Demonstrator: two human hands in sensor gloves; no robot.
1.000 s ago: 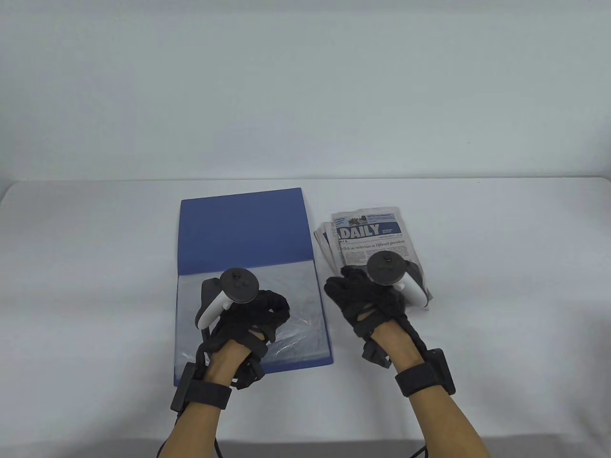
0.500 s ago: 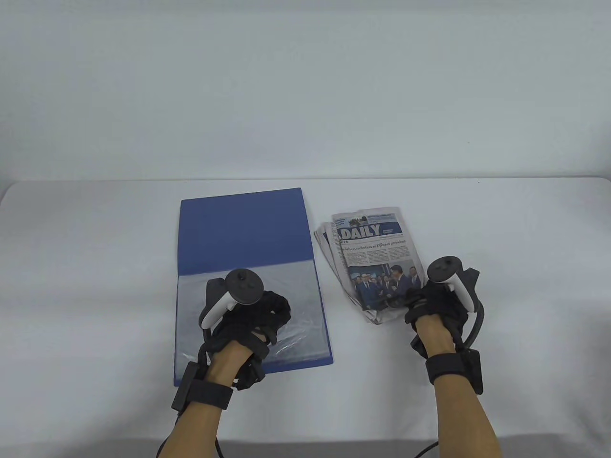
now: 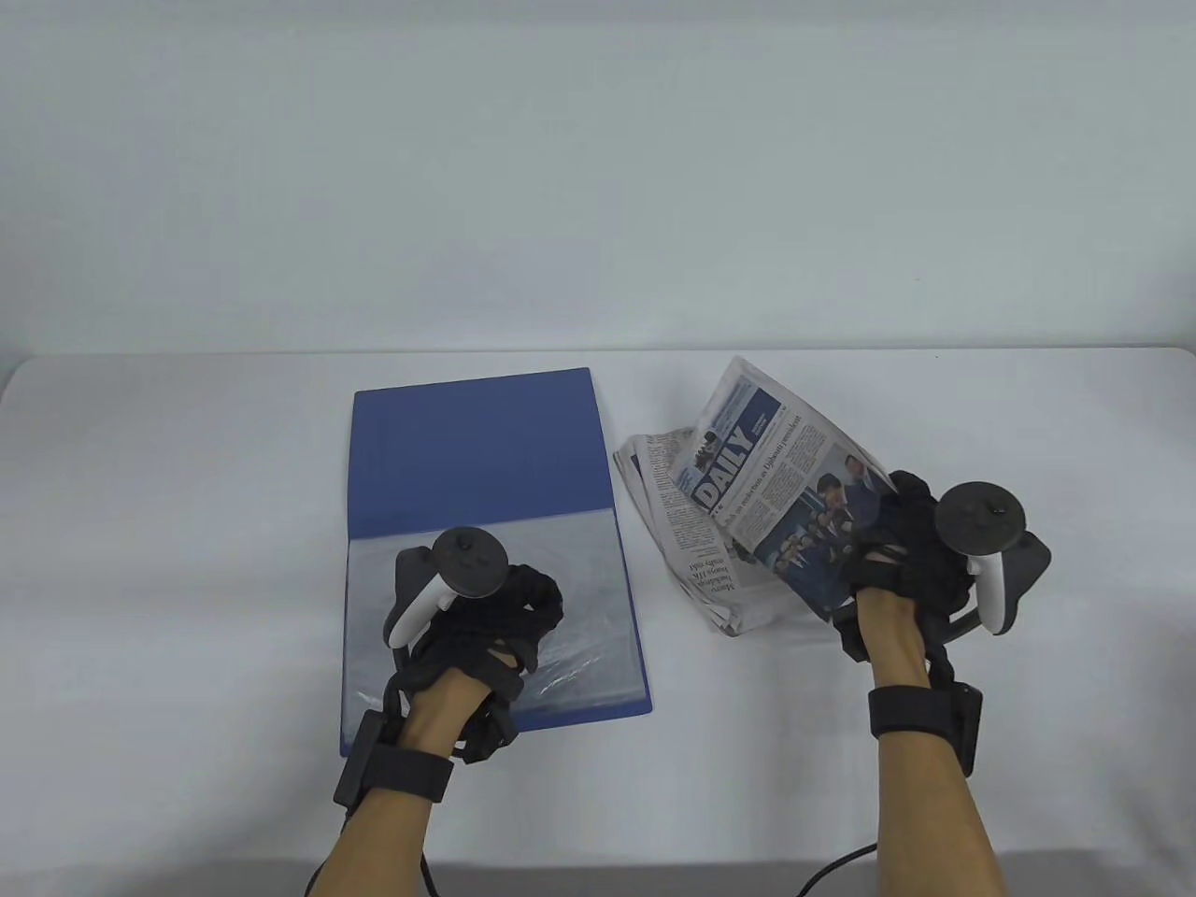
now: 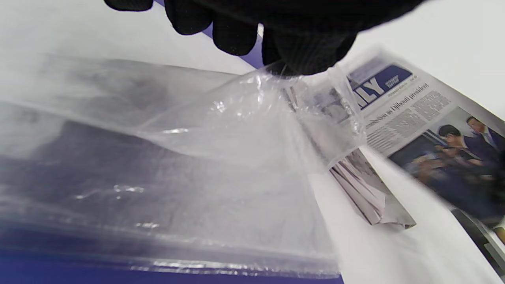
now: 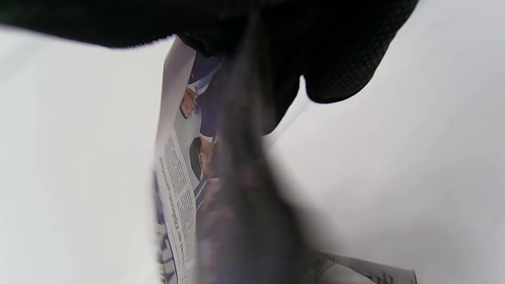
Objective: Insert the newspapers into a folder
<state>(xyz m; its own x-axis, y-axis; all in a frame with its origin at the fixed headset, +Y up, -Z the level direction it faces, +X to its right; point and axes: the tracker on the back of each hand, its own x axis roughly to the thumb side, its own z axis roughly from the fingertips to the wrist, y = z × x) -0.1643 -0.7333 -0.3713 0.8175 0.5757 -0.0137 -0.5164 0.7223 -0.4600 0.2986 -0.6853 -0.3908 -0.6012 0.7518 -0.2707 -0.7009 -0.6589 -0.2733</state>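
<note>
Left hand (image 4: 276, 27) pinches clear sleeve (image 4: 205, 157) edge up; newspaper (image 4: 426, 134) beside it, over stack (image 4: 367, 189) on bench (image 4: 394, 252).

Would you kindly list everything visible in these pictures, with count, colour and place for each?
open blue plastic folder: one, blue, flat on the table's left half.
clear plastic sleeve: one seen lifted, transparent, inside the folder's near half, its edge pinched up.
top folded newspaper: one, white with a blue DAILY masthead, raised and tilted right of the folder.
stack of folded newspapers: count unclear, grey-white, on the table beneath the raised one.
white table: one, white, under everything.
left hand: one, black glove, pinches the sleeve.
right hand: one, black glove, grips the top newspaper.
</note>
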